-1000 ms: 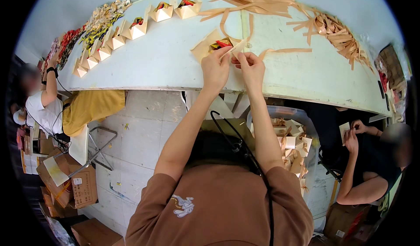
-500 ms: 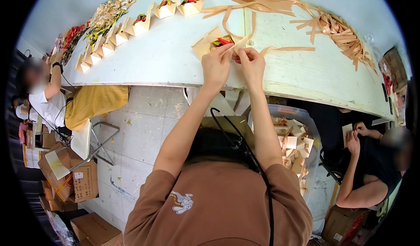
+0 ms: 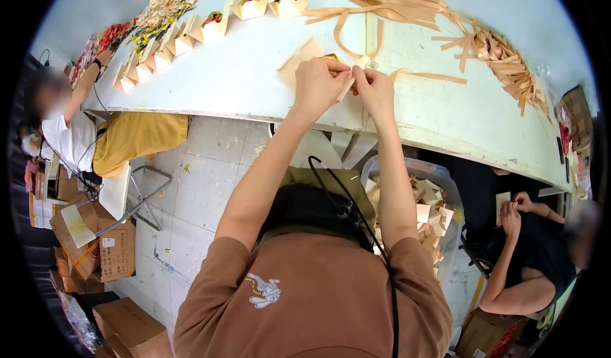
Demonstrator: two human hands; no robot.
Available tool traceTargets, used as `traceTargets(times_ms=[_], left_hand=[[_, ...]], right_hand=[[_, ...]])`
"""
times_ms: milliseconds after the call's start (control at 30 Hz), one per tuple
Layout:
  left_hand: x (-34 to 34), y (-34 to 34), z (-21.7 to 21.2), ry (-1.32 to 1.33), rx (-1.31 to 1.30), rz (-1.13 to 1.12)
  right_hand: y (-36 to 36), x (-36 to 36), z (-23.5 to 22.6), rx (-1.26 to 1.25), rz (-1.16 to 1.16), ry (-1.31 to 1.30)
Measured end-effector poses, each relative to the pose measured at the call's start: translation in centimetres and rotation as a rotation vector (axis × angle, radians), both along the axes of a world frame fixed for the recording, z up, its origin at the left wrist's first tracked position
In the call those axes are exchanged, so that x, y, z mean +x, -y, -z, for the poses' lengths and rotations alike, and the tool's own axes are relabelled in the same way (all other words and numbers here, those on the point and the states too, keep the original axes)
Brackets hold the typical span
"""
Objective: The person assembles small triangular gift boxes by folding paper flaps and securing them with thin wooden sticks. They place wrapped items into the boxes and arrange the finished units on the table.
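Over the table's front edge, both hands work at a small cream paper box point(image 3: 298, 60) with its flap standing up on the left. My left hand point(image 3: 318, 85) covers most of the box's opening, its fingertips pinching the folded paper edge. Against the same edge, my right hand point(image 3: 374, 92) presses thumb and fingers together, close beside the left fingertips. Only a sliver of the dark and yellow filling shows behind my left knuckles. A tan ribbon point(image 3: 431, 76) lies just right of my right hand, and another ribbon point(image 3: 339, 32) curves behind the box.
Filled cream boxes point(image 3: 249, 7) stand in a row at the back left of the white table point(image 3: 210, 71), near heaped wrapped pieces point(image 3: 168, 8). Tan ribbon bundles point(image 3: 503, 52) lie right. Below is a plastic bin point(image 3: 455, 231) of boxes. People sit left point(image 3: 70, 129) and right point(image 3: 528, 256).
My left hand has turned over the box and now hides the red filling seen before. Both hands' fingertips have come closer together at the paper edge.
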State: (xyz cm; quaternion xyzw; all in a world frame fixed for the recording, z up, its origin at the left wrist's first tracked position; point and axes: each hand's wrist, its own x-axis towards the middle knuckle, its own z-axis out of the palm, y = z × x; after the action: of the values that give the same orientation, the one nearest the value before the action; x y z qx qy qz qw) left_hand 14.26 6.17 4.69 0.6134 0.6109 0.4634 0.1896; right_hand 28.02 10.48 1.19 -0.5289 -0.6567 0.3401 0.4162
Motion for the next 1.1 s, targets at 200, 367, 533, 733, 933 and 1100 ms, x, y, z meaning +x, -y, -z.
traceTargets(times_ms=[200,367,533,733,933,1100], left_hand=[[-2.6,-0.5,-0.3,0.048,0.167,-0.281],[-8.7,1.1,-1.6,0.390,0.234,-0.355],[-8.4,1.0,-0.8,0.841,0.162,-0.122],[-6.1,1.2,-0.9,0.929,0.182,-0.030],[-5.9,0.8,0.8,1.030,0.201,0.036],[-5.8,0.8,2.7,0.226,0.145,-0.076]], right_hand=[[-2.0,2.0,-0.7,0.019,-0.049,0.204],[-4.1,5.9,-2.1,-0.039,-0.169,0.364],[-4.3,1.0,-5.2,0.583,-0.117,0.313],[-2.5,-5.3,-7.1,0.299,-0.581,0.183],[-2.3,-5.3,-6.8,0.069,-0.578,0.078],[-2.5,-4.0,-7.4,0.074,-0.498,0.117]])
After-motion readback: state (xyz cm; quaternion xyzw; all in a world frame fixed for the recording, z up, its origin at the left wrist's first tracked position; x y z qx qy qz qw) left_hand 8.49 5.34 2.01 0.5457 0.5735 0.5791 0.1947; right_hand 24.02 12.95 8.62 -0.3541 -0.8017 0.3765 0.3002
